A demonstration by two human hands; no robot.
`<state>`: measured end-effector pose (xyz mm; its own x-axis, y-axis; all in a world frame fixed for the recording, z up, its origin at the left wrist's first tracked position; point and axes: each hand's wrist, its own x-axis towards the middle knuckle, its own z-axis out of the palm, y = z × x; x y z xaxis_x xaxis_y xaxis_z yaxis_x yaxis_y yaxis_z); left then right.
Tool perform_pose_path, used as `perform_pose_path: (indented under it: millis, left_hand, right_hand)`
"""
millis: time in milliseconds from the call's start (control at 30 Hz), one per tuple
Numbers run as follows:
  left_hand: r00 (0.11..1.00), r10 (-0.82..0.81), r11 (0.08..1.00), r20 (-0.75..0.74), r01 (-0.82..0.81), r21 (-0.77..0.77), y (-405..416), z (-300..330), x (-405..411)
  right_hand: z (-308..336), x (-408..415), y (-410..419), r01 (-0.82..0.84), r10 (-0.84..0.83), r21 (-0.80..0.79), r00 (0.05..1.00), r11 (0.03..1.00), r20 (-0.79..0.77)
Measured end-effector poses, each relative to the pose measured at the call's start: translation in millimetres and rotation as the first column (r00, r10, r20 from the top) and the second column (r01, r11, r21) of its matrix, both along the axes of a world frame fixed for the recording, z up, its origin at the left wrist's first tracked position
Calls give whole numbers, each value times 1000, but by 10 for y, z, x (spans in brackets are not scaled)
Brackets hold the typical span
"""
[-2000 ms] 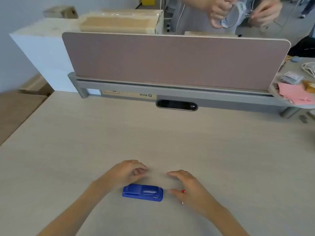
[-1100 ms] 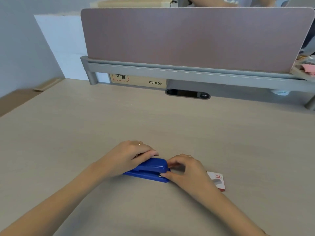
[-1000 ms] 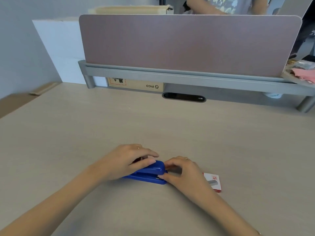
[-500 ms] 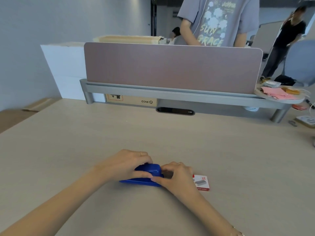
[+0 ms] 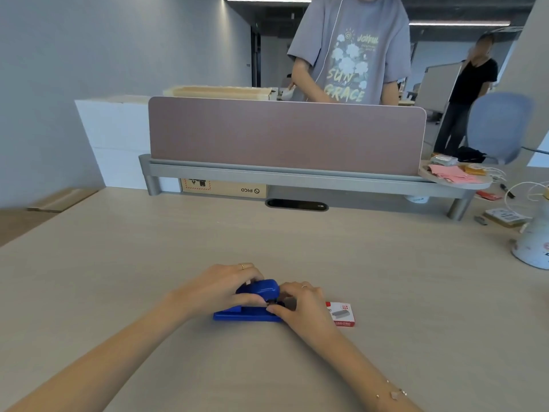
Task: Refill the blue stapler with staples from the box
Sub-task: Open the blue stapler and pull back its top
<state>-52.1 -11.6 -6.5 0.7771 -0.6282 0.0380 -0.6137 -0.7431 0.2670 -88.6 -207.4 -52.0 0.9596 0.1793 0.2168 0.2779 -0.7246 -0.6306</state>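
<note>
Blue stapler (image 5: 248,304) lies on the counter (image 5: 386,278) at 6 o'clock, top arm raised. My left hand (image 5: 221,288) clamps that arm; my right hand (image 5: 300,303) pinches at its front mouth. Staple box (image 5: 341,314) sits closed, just beside at 3 o'clock. Risk: the sprung arm snaps shut on fingertips if my grip slips.

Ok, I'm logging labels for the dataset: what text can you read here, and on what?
"PICO", upside down: cardboard box under the desk divider.
"SUN GRACE": standing person's grey T-shirt; the small line above it is too blurred.
Staple box beside the right hand: red print, too small.
</note>
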Motion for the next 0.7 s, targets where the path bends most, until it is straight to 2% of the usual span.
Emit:
perform_pose_path:
  millis: [333, 533, 700]
  left_hand:
    - [987, 74, 962, -145, -109, -251, 139, 96, -114]
    - [978, 108, 955, -180, -152, -254, 228, 168, -105]
    - [982, 139, 949, -131, -170, -266, 381, 219, -106]
  right_hand:
    - [55, -8, 39, -18, 34, -193, 997, 981, 76]
    - [117, 0, 58, -42, 62, -277, 996, 960, 65]
    - [139, -15, 56, -46, 69, -299, 995, 953, 66]
